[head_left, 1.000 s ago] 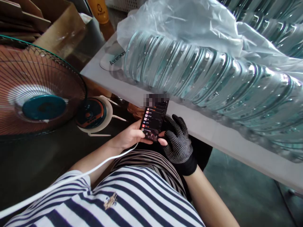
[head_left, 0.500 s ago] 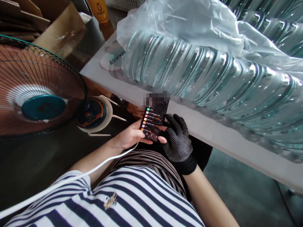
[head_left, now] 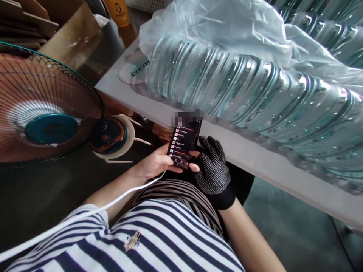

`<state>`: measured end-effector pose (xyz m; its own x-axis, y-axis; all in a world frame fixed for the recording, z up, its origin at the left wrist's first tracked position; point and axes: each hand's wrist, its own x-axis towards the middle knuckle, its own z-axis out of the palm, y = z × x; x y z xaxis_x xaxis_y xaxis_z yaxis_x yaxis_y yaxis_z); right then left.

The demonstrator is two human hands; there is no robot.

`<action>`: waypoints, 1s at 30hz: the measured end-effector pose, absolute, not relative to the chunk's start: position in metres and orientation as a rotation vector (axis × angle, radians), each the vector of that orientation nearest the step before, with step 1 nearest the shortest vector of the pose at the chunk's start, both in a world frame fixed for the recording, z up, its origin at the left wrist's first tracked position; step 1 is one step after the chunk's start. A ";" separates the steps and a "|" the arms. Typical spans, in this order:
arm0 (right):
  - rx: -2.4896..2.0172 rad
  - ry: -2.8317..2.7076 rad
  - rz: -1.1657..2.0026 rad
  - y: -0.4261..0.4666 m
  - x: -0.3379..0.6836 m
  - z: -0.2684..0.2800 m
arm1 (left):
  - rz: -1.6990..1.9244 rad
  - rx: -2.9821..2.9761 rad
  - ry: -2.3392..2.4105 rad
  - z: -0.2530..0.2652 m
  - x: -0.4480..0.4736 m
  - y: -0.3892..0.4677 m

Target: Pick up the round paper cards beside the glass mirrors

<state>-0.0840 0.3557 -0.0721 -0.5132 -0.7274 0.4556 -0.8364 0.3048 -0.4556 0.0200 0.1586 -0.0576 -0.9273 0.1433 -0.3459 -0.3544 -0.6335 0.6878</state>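
Phone (head_left: 185, 142) is what both hands share, and around it the largest thing is the tabletop (head_left: 241, 149), its near edge just ahead of the right hand (head_left: 213, 172). Beyond that edge, ahead of both hands, a long row of clear bowls or lids (head_left: 238, 88) lies nested on its side, probably so that many fit closely together. Loose plastic wrapping (head_left: 227, 26) covers its far side, perhaps against dust. To the left of the left hand (head_left: 157, 163) stands a fan (head_left: 52, 128), well apart from it.

Bare, the left hand is closed around the phone's lower left side, thumb along the edge, which leaves most of the screen uncovered. So the phone lies in the left hand and just left of the right one. Gloved but loosely curled and holding nothing, the right hand has two bare fingertips (head_left: 194, 167) at the phone's lower right, likely because skin suits a touchscreen; contact is unclear. Smallest across is the white cable (head_left: 113, 203), passing beneath the left hand, its end hidden.
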 end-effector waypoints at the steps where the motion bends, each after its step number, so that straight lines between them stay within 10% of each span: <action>1: 1.457 -2.400 0.992 0.356 -0.084 -0.073 | 2.581 -0.364 1.168 -0.058 0.020 0.158; 30: 1.472 -2.382 1.136 0.357 -0.083 -0.070 | 2.535 -0.592 1.257 -0.054 0.020 0.160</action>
<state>-0.0828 0.3570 -0.0697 -0.5201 -0.7203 0.4590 -0.8101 0.2457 -0.5323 0.0204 0.1597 -0.0541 -0.8863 0.0422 -0.4612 -0.3926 -0.5967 0.6999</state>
